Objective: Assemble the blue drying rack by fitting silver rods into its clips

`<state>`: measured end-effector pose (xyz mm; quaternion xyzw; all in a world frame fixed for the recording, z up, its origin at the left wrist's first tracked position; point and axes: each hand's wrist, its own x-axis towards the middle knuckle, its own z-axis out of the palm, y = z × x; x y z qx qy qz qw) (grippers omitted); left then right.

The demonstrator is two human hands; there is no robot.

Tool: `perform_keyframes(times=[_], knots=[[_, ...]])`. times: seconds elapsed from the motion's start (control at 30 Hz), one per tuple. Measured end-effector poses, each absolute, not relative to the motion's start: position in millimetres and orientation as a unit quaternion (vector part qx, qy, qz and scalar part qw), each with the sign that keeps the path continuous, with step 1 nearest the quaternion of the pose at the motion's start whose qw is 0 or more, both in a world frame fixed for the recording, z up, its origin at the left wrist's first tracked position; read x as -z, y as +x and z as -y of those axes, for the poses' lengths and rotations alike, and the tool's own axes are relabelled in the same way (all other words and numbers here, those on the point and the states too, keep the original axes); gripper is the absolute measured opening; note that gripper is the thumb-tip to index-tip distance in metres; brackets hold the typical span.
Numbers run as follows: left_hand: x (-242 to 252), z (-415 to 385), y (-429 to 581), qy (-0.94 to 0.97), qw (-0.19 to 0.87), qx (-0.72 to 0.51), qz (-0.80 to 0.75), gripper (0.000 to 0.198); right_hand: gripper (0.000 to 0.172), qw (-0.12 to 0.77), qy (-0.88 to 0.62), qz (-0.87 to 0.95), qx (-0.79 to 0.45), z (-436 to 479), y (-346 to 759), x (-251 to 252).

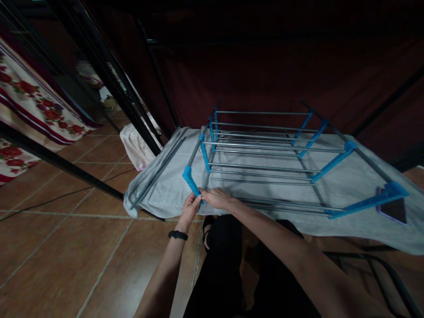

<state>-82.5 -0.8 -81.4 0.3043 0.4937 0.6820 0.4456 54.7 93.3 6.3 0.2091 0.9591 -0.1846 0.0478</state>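
Observation:
A rack of grey metal rods and blue plastic brackets lies across the bed-like surface in front of me. My left hand grips the lower end of the front-left blue bracket, fingers closed round it. From the right, my right hand meets it there, its fingers pinched at the same bracket end. Whatever small part sits between those fingertips is hidden. Rods near the front pass behind my right forearm. Toward the right end, another blue bracket joins the rack's side pole.
A grey blanket lies under the rack. Loose rods rest on its left part. A phone lies beneath the right bracket. Black frame poles rise at left, near a floral curtain. A cable crosses the tiled floor.

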Motion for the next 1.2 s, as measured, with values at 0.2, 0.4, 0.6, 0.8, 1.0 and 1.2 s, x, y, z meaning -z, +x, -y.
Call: perform_keyframes(times=[0.2,0.4,0.6,0.8,1.0,1.2], knots=[[81.1,3.9,-80.7,0.341,0.407,-0.652,-0.542,0.039,0.054,0.048,0.201,-0.961,0.184,-94.1,54.0,-5.9],[72.3,2.7,-67.2,0.320,0.377,-0.652,-0.574,0.038,0.052,0.046,0.216,-0.964,0.145,-88.2,54.9,-4.3],[71.2,0.1,-54.3,0.309,0.302,-0.670,-0.603,0.032,0.050,0.039,0.218,-0.965,0.139,-85.4,55.0,-5.7],[69.0,-0.7,-51.6,0.325,0.271,-0.656,-0.625,0.031,0.048,0.032,0.206,-0.969,0.132,-88.0,52.9,-4.5],[62.8,5.5,-62.5,0.345,0.317,-0.658,-0.590,0.033,0.036,0.004,0.254,-0.963,0.094,-78.0,61.3,-5.3],[66.1,4.6,-65.4,0.392,0.293,-0.625,-0.609,0.024,0.039,0.002,0.268,-0.961,0.071,-69.8,69.5,-0.7]])
